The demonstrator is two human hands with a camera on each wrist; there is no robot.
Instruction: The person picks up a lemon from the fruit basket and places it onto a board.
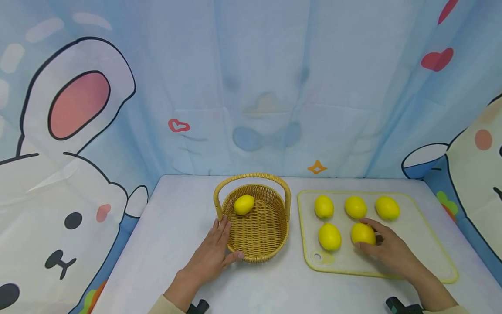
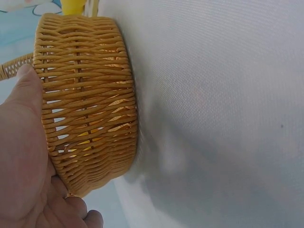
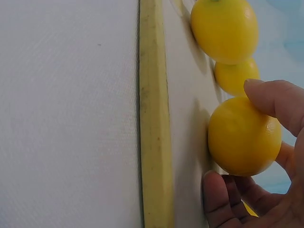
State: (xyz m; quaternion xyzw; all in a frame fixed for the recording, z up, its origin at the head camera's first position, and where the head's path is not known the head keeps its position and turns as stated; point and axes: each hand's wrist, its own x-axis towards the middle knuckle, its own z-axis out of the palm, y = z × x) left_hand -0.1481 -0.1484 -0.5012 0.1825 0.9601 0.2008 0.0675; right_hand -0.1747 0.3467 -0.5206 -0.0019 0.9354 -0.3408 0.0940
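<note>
A round wicker basket [image 1: 259, 235] with an arched handle stands on the table, one lemon [image 1: 244, 205] inside at its back left. My left hand [image 1: 213, 250] rests against the basket's left side, fingers stretched along the wall and thumb at the front rim; the left wrist view shows this hand [image 2: 28, 142] beside the woven wall [image 2: 90, 104]. Over the cutting board [image 1: 423, 261], my right hand [image 1: 388, 246] holds the front-row lemon [image 1: 362, 234] between thumb and fingers. In the right wrist view the thumb lies on top of that lemon [image 3: 244, 137], with fingers curled around its other side.
Further lemons lie on the board: one at front left [image 1: 330, 237] and three in the back row, at left [image 1: 323, 206], middle [image 1: 355, 207] and right [image 1: 387, 208]. A white cloth covers the table [image 1: 270, 290]. Behind hangs a printed blue curtain [image 1: 266, 87].
</note>
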